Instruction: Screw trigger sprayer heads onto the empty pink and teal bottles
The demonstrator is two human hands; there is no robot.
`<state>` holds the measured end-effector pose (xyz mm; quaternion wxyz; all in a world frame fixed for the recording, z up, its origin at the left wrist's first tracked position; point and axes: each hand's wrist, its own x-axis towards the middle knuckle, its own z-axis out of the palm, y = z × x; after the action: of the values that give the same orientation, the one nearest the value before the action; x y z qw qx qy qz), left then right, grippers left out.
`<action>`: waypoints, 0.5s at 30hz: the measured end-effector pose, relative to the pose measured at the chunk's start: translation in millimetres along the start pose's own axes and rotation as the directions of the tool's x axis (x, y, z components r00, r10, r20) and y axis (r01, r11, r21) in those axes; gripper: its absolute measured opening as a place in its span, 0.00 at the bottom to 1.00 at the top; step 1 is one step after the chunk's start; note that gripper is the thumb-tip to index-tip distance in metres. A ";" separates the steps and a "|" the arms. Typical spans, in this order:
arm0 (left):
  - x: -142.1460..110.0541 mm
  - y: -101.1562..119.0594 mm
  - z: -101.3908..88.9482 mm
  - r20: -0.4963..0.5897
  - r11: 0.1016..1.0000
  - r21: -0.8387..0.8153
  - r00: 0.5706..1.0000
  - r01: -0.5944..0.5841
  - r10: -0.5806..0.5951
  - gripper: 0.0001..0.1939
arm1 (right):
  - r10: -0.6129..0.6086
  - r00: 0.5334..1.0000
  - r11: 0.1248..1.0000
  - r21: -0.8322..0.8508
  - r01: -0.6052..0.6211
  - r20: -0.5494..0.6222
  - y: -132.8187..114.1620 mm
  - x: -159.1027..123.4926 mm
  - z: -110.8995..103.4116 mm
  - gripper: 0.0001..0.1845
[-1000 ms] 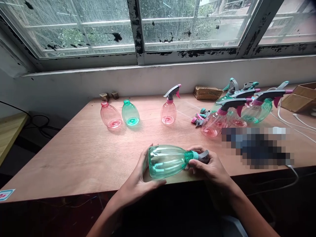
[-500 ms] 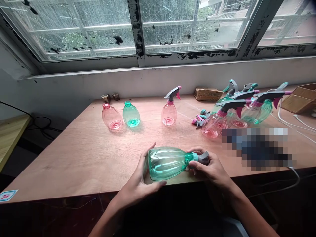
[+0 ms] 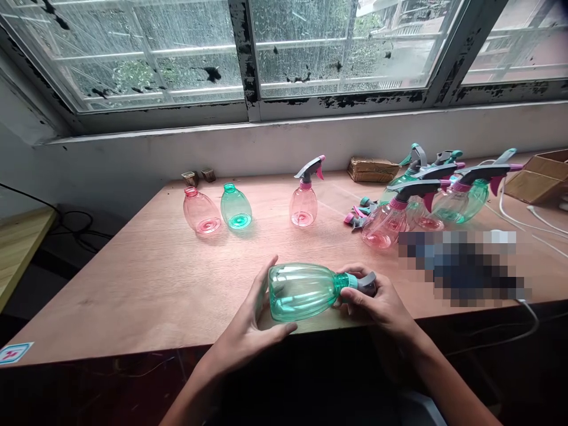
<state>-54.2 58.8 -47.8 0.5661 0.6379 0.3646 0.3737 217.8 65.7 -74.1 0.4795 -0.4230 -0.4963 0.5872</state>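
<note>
A transparent green spray bottle (image 3: 304, 293) lies sideways in the air over the table's front edge, its base pointing left. My right hand (image 3: 370, 296) is closed around its grey and teal spray head (image 3: 364, 284), which the fingers partly hide. Around the base, my left hand (image 3: 261, 319) is cupped with thumb and fingers spread apart. Whether its hidden fingers touch the bottle I cannot tell. Farther back stand an open-necked pink bottle (image 3: 202, 212), an open-necked green bottle (image 3: 236, 207) and a pink spray bottle (image 3: 303, 204) with its head on.
Several pink and green spray bottles (image 3: 386, 225) crowd the right side, beside a small pile of loose spray heads (image 3: 357, 219). A brown package (image 3: 373, 169) lies by the wall, and a cardboard box (image 3: 539, 177) stands far right. White cables (image 3: 523, 222) run nearby. The wooden table (image 3: 155, 284) has a sticker at front left.
The green bottle has shifted slightly to the right, and its highlights have changed. My left fingers have spread a little from its base. My right hand keeps its hold on the spray head.
</note>
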 end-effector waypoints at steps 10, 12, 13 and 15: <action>-0.7 -2.1 -1.2 -0.001 0.997 -0.081 1.000 -0.002 0.002 0.46 | 0.030 0.999 0.999 0.026 -0.029 -0.019 2.9 0.8 0.3 0.24; -1.0 -2.3 -1.6 0.003 0.998 -0.069 1.000 -0.008 0.008 0.45 | 0.027 0.999 0.999 0.030 -0.026 -0.030 3.4 0.9 0.2 0.24; -1.3 -2.8 -1.7 0.007 0.998 -0.060 1.000 -0.011 0.011 0.46 | 0.025 0.999 0.999 0.034 -0.023 -0.035 3.6 1.0 0.1 0.24; -2.3 -4.0 -1.7 0.021 0.998 -0.056 1.000 -0.010 0.011 0.48 | 0.022 0.999 0.999 0.046 -0.021 -0.038 3.8 1.0 -0.1 0.24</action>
<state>-56.9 57.9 -51.8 0.5855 0.6277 0.3447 0.3800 217.2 66.6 -77.9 0.4923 -0.4285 -0.4687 0.5953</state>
